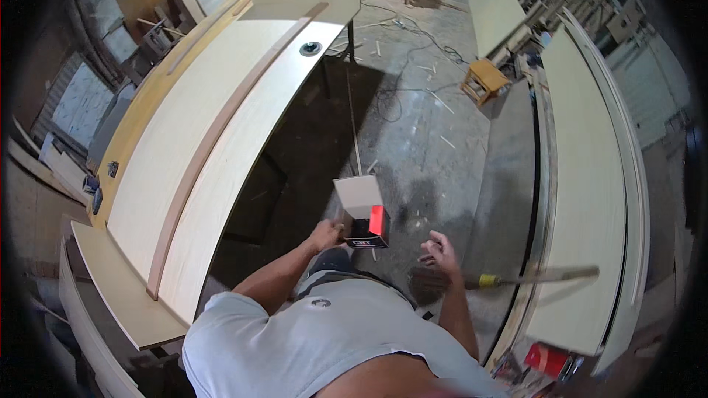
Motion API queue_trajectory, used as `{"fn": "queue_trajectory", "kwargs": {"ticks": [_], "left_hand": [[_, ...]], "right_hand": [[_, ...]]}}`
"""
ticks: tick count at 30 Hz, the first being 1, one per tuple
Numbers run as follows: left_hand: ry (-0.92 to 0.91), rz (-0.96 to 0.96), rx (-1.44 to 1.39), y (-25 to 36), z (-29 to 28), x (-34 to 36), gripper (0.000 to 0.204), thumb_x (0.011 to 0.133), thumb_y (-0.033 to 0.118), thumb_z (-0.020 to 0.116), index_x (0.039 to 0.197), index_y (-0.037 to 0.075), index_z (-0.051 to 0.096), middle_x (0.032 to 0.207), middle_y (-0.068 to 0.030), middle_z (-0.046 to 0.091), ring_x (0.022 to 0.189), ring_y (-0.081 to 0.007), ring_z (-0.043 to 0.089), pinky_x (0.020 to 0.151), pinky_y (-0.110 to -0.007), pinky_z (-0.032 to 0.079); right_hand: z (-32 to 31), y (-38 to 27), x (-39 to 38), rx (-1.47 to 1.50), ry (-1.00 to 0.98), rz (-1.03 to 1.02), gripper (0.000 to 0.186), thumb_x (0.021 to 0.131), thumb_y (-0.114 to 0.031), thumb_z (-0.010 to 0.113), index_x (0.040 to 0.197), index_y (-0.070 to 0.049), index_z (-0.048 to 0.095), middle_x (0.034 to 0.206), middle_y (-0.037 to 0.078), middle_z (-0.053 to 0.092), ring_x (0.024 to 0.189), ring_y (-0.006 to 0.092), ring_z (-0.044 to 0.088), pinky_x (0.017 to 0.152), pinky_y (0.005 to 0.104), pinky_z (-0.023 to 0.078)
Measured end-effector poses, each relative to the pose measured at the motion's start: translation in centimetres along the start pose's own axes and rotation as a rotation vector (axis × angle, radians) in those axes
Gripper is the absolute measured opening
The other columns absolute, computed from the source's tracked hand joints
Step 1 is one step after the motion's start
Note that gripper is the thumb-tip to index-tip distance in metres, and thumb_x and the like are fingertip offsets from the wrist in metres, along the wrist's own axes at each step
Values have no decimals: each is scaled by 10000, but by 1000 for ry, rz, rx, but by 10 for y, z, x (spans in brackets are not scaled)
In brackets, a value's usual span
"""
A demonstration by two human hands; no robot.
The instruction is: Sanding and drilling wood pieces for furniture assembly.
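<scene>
My left hand [327, 236] grips the left side of a small black and red cardboard box [377, 230] in front of my body. The box's lid [359, 193] stands up, showing its plain pale inside. Dark contents lie within, too small to make out. To the right of the box, apart from it, my right hand [441, 253] is raised with fingers loosely bent and apart; nothing shows in it. Just behind that hand is a broom, its handle [546, 276] reaching right across a pale panel.
At left a long pale board [214, 133] lies on a stand, with a brown wooden strip [228, 114] along it and a round dark disc [310, 49]. Long panels [582, 177] line the right side. A wooden stool [484, 79], cables [402, 66] and wood scraps are on the floor.
</scene>
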State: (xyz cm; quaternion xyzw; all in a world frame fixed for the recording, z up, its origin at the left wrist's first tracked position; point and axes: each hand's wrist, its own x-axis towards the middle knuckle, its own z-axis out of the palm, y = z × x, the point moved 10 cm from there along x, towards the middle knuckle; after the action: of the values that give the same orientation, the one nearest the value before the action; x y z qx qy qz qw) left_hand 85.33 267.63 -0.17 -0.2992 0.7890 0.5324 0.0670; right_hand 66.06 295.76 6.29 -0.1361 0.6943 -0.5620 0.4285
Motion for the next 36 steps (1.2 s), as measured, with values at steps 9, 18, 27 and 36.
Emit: {"fn": "queue_trajectory", "kwargs": {"ticks": [9,18,27,36], "left_hand": [[398,-132,-534,4,-110,152,321,968,149,438,1132,-84,586,1053,-183,639,919,-305,658,803,-420,581],[372,-105,-496,139,-245,354,309,972,197,486,1074,-64,618,964,-131,668,824,-224,662,712,-365,586],[572,-44,-308,191,-385,536,264,885,144,521,996,-62,642,886,-168,678,805,-276,699,642,-361,589],[932,-193,-114,242,-527,568,230,859,124,542,922,-87,610,832,-149,609,727,-258,634,653,-361,582]], "right_hand": [[-48,-192,249,-97,-98,-162,442,959,-261,592,1335,-53,489,1010,98,657,759,133,639,630,261,484],[-218,47,378,-121,230,526,197,924,-185,522,995,-14,590,769,136,613,599,253,655,449,346,473],[-261,8,502,-1083,-247,-231,140,862,-152,590,906,-20,583,748,148,591,641,259,634,489,359,508],[-339,-294,878,-525,129,181,176,891,-222,513,821,-79,587,658,58,570,517,180,563,444,321,432]]}}
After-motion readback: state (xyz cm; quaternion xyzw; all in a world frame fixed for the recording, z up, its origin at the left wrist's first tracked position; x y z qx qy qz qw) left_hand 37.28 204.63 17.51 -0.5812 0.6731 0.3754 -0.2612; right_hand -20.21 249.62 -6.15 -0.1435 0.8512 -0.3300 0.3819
